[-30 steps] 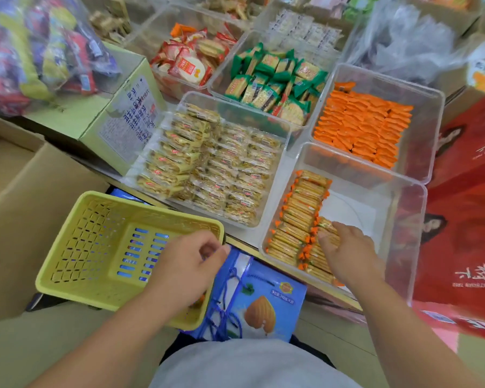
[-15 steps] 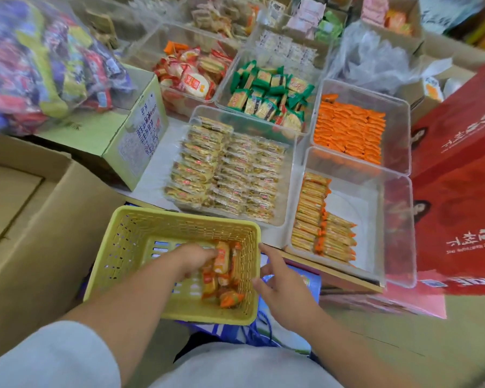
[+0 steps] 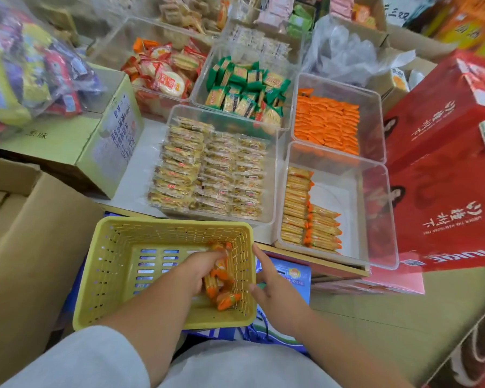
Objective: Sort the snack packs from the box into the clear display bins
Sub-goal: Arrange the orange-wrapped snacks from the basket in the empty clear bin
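A yellow perforated basket [image 3: 118, 264] sits in front of me with several orange-and-yellow snack packs [image 3: 224, 299] in its right corner. My left hand [image 3: 199, 271] reaches into the basket and grips a bunch of these packs. My right hand [image 3: 272, 292] rests against the basket's right outer wall, fingers straight. The clear bin [image 3: 375, 208] at right front holds two rows of the same packs [image 3: 305, 217] along its left side, its right half bare.
More clear bins hold yellow wafer packs [image 3: 207, 169], orange packs [image 3: 326, 121], green packs [image 3: 244, 91] and red rice-cracker packs [image 3: 163, 71]. Red gift boxes [image 3: 445, 175] stand right, cardboard boxes [image 3: 25, 233] left, a blue box [image 3: 286, 278] under the basket.
My right hand left the clear bin and came back to the basket's right side. My left hand went deeper into the basket and closed round the packs. The view shifted slightly.
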Tool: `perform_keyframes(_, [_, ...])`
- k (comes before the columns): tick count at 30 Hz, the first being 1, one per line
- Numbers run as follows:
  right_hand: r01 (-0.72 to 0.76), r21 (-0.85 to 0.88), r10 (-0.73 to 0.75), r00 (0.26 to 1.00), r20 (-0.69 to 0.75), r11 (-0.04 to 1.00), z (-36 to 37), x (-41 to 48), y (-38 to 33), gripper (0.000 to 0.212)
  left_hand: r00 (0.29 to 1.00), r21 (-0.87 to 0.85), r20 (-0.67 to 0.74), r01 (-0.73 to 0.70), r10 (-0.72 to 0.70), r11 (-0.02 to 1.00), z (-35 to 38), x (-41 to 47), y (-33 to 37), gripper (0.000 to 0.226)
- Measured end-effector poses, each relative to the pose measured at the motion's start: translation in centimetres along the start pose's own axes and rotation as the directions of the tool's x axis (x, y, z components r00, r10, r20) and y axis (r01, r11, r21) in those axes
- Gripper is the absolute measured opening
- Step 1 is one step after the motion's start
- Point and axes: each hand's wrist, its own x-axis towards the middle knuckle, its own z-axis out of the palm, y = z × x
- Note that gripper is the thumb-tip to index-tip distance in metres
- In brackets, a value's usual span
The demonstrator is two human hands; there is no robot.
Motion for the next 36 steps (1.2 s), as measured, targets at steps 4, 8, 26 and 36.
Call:
perform_keyframes(4, [0.013, 0.011, -0.013, 1.0, 0.017, 1.0, -0.3, 0.1, 0.0, 0.077, 0.999, -0.042, 0.02, 0.035, -0.034, 0.999, -0.3, 0.4, 0.1, 0.033])
perform_keyframes(8, [0.0, 0.019, 0.0, 1.0, 0.029, 1.0, -0.4, 0.2, -0.4, 0.076, 0.997, -0.056, 0.058, 0.062, -0.059, 0.997, -0.6, 0.2, 0.3, 0.024])
perform_keyframes(26, [0.127, 0.052, -0.109, 0.956, -0.272, 0.991, -2.5, -0.2, -3.1, 0.05, 0.902, -0.186, -0.027, -0.428, 0.43, 0.885, -4.9, -10.8, -1.3, 0.061])
perform_keyframes(36, [-0.083, 0.651, 0.002, 0.992, 0.124, 0.754, -3.3, -1.3, -6.6, 0.018, 0.814, -0.037, 0.09, -0.573, 0.574, 0.819, 2.0, -14.1, -1.3, 0.066])
